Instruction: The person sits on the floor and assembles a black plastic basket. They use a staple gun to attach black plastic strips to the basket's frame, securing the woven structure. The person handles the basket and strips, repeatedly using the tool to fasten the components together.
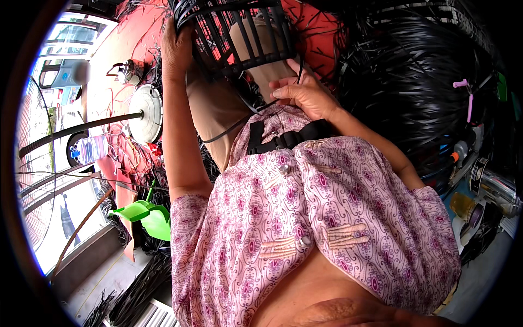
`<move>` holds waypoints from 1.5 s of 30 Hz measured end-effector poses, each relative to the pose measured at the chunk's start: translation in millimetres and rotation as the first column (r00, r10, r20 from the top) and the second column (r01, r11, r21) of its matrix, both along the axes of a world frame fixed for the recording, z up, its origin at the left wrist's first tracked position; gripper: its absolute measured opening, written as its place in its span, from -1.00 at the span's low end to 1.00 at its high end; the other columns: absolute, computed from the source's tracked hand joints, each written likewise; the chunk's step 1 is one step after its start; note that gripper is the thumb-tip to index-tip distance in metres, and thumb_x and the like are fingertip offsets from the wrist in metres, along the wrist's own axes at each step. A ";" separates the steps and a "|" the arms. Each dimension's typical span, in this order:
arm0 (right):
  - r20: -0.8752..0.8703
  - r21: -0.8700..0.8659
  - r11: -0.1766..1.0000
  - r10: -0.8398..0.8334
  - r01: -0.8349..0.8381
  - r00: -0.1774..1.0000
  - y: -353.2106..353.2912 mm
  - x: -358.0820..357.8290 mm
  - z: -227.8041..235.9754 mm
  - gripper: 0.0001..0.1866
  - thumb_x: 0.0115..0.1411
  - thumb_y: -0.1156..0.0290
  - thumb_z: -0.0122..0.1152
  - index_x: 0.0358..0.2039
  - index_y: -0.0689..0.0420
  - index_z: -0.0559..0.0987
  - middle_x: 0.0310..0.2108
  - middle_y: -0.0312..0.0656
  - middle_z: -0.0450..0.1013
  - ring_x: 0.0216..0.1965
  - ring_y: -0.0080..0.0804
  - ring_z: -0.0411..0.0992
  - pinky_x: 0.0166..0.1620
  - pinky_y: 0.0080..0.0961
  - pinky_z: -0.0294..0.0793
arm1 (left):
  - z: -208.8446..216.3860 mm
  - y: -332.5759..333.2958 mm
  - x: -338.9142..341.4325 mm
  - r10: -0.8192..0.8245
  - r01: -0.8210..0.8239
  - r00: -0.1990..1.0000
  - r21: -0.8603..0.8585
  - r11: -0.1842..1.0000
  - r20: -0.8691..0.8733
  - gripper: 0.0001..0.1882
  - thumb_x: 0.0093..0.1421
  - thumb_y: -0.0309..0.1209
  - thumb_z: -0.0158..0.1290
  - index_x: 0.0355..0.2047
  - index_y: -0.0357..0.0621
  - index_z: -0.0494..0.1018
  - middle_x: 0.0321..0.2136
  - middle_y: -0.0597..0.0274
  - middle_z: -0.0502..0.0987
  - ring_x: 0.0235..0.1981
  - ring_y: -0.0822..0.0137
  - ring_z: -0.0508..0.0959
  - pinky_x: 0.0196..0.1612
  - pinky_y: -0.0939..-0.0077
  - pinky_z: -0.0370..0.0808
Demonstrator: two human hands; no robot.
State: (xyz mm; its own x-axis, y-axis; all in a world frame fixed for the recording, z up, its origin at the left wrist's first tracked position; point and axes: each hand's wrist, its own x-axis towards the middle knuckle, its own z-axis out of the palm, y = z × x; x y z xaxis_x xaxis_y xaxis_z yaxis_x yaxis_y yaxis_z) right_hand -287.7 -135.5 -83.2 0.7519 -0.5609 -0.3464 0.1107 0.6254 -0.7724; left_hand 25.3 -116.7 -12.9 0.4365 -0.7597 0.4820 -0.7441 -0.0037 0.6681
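Note:
A woven black basket (245, 38) with open, lattice-like sides rests over my lap at the top of the head view. My left hand (177, 46) grips a bunch of black strips at the basket's left side; its fingertips are partly hidden. Below the basket's right corner, my right hand (309, 94) has its fingers curled, with a thin black strip (226, 131) running to the thumb and fingertips. That strip bends in a loop across my left thigh. A short strip end stands up beside the right fingers.
A large heap of black strips (397, 82) lies to the right. Left are a round white lid-like thing (146, 114), a metal kettle-like pot (131, 72), a plastic bottle (90, 150) and a green plastic scoop (155, 220). Jars (466, 207) stand at lower right. Red flooring (313, 32) carries scattered scraps.

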 end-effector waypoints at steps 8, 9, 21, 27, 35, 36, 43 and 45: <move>0.043 0.090 0.815 0.571 -0.572 0.820 13.3 59.0 -4.2 -0.70 0.12 0.23 0.38 -0.23 0.12 0.57 -0.36 -0.31 0.54 -0.40 -0.53 0.55 -0.40 -0.67 0.50 | 12.3 -17.2 14.4 -0.027 0.030 0.998 0.048 0.998 -0.056 -0.73 0.19 -0.29 -0.04 -0.22 -0.25 0.41 -0.48 0.04 0.56 -0.47 0.22 0.59 -0.34 0.32 0.48; 0.106 0.093 0.803 0.580 -0.589 0.807 21.7 70.8 3.5 -0.72 0.13 0.18 0.38 -0.28 0.08 0.56 -0.37 -0.33 0.54 -0.43 -0.53 0.54 -0.43 -0.68 0.48 | 9.4 -18.5 20.5 -0.055 0.058 0.996 0.030 0.998 -0.075 -0.73 0.19 -0.30 -0.04 -0.22 -0.25 0.41 -0.49 0.06 0.56 -0.47 0.24 0.59 -0.35 0.33 0.48; -0.637 -0.653 0.078 0.481 -0.753 0.602 36.7 51.3 29.4 -0.10 0.02 -0.08 0.26 0.26 0.23 0.26 0.02 0.14 0.45 0.16 0.01 0.34 0.21 -0.28 0.25 | -24.3 28.1 26.1 -0.091 0.085 0.995 0.127 0.988 0.047 -0.44 0.25 -0.35 -0.02 0.19 -0.46 0.24 0.14 -0.31 0.34 0.18 -0.15 0.34 0.22 0.19 0.24; -0.538 -0.595 0.320 0.523 -0.738 0.661 -25.9 -58.0 52.6 -0.36 0.14 0.01 0.21 0.05 0.28 0.49 -0.03 0.10 0.48 0.06 -0.03 0.41 0.14 -0.26 0.35 | -58.9 55.3 -7.3 0.028 -0.055 0.989 0.186 0.981 0.146 -0.35 0.27 -0.29 -0.03 0.24 -0.54 0.13 0.22 -0.42 0.20 0.27 -0.23 0.22 0.32 0.13 0.11; -0.239 -0.622 0.654 -0.683 0.431 0.691 -132.3 -237.8 94.5 -0.70 0.21 0.37 0.22 -0.09 0.24 0.58 -0.28 -0.12 0.58 -0.34 -0.47 0.56 -0.25 -0.57 0.59 | -66.9 58.3 -39.1 -0.024 -0.008 0.986 0.189 0.982 0.165 -0.30 0.30 -0.19 -0.04 0.25 -0.53 0.11 0.25 -0.39 0.17 0.31 -0.19 0.17 0.35 0.14 0.07; -0.174 -0.660 0.547 -0.778 0.515 0.604 -153.6 -260.9 88.0 -0.71 0.20 0.39 0.22 -0.10 0.24 0.58 -0.30 -0.12 0.58 -0.37 -0.48 0.56 -0.28 -0.58 0.59 | -66.4 58.3 -39.1 -0.019 -0.012 0.986 0.188 0.982 0.164 -0.30 0.30 -0.19 -0.04 0.25 -0.53 0.11 0.25 -0.39 0.17 0.31 -0.19 0.17 0.35 0.14 0.07; -0.236 -0.921 0.209 -0.971 -0.330 0.044 -270.9 -344.5 81.2 -0.71 0.14 0.40 0.23 -0.10 0.01 0.65 -0.15 -0.18 0.55 -0.16 -0.21 0.52 -0.06 -0.35 0.50 | -67.0 57.8 -35.8 -0.023 0.004 0.994 0.171 0.985 0.106 -0.33 0.28 -0.24 -0.02 0.23 -0.53 0.14 0.21 -0.39 0.23 0.27 -0.21 0.23 0.31 0.14 0.14; -0.251 -0.794 0.200 -0.968 -0.574 0.011 -291.6 -351.0 72.5 -0.66 0.14 0.50 0.16 -0.06 -0.05 0.64 0.02 -0.24 0.46 0.06 -0.19 0.39 0.09 -0.25 0.41 | -61.2 57.1 -42.6 -0.055 0.050 0.998 0.137 0.989 0.039 -0.34 0.27 -0.25 -0.01 0.22 -0.52 0.16 0.19 -0.39 0.26 0.25 -0.22 0.26 0.29 0.15 0.17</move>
State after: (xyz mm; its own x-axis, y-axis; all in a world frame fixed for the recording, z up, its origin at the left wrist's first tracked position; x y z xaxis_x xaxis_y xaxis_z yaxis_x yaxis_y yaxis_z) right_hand -638.7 -427.1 -10.6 0.0468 -0.8927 0.4481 -0.9902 -0.1005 -0.0970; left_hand -17.2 -59.6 -74.2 0.3757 -0.8408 0.3897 -0.7731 -0.0525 0.6321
